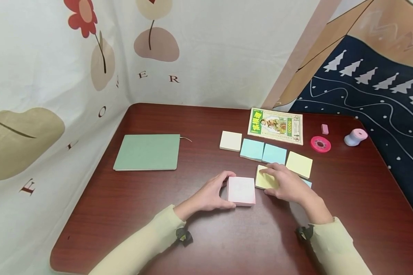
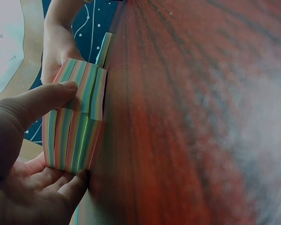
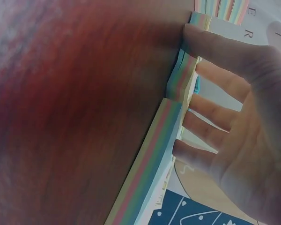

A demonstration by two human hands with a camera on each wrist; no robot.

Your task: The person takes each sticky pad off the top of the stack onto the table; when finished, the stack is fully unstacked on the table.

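Observation:
My left hand point(image 1: 210, 194) grips a stack of sticky note pads point(image 1: 241, 190) with a pale pink top, thumb on the near side and fingers on the far side. Striped coloured layers show along the stack's edge point(image 2: 72, 136) in the left wrist view. Just to the right, my right hand point(image 1: 289, 184) holds a yellow-topped sticky note pad point(image 1: 262, 178) flat at the table, thumb at its near edge. Behind it lie two blue pads point(image 1: 252, 149) side by side and a cream pad point(image 1: 231, 140). Another yellow pad point(image 1: 299, 164) sits beyond the right hand, which partly hides a blue pad point(image 1: 308, 183).
A green notebook point(image 1: 148, 152) lies on the left of the brown table point(image 1: 124, 214). At the back right are an illustrated booklet point(image 1: 276, 126), a pink eraser point(image 1: 325, 129), a pink ring-shaped roll point(image 1: 320, 144) and a pink-and-white spool point(image 1: 354, 138). Printed cloth hangs behind.

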